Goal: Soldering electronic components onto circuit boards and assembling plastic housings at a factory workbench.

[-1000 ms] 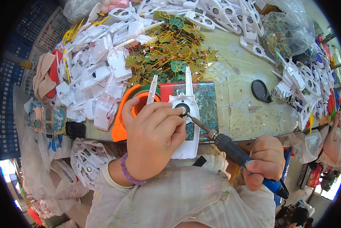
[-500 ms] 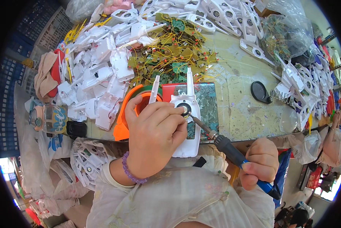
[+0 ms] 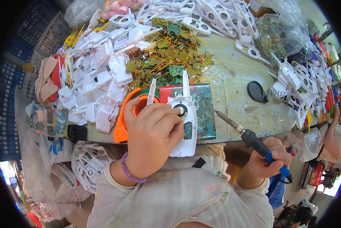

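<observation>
Now white shell point(image 3: 185, 125) under left hand point(image 3: 151, 140)

White plastic shell point(image 3: 184, 114) under left hand point(image 3: 151, 140). Soldering iron point(image 3: 254, 142) had black grip, blue handle end. Mat point(image 3: 202, 110) was green marbled, red edge. Orange holder point(image 3: 124, 121). Boards pile point(image 3: 166, 57): green, yellow wires. Purple bead bracelet point(image 3: 129, 174). Sleeves were pale cream with a faint floral print.
</observation>
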`<action>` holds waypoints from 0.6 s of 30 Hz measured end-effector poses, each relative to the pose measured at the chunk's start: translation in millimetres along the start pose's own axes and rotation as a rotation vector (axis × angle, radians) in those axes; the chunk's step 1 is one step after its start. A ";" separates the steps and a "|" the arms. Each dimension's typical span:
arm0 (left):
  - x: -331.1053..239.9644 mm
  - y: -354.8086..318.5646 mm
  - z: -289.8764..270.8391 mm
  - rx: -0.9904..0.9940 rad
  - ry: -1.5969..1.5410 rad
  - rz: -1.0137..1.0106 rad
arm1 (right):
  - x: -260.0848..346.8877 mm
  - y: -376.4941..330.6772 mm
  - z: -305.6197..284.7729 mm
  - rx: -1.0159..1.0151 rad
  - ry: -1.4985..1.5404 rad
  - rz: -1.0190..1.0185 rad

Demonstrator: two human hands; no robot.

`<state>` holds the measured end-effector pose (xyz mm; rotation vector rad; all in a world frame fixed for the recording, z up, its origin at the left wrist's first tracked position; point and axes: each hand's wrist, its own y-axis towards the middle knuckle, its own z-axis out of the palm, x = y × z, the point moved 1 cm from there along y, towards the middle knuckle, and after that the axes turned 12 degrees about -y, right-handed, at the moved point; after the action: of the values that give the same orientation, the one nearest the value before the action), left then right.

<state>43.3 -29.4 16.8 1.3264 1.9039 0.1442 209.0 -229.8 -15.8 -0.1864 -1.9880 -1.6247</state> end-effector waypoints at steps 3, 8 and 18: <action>0.2 0.0 0.8 0.001 0.007 -0.002 | 1.7 1.0 0.3 0.021 0.047 0.021; 0.8 0.4 1.8 -0.003 0.008 0.005 | -1.0 10.1 13.8 0.231 0.067 -0.120; 2.0 -0.7 1.4 0.000 -0.019 -0.006 | 1.4 18.1 20.5 0.308 0.095 -0.140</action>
<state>43.4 -28.5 14.4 1.3173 1.8920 0.1277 209.1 -206.3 -1.8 0.1463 -2.1847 -1.3573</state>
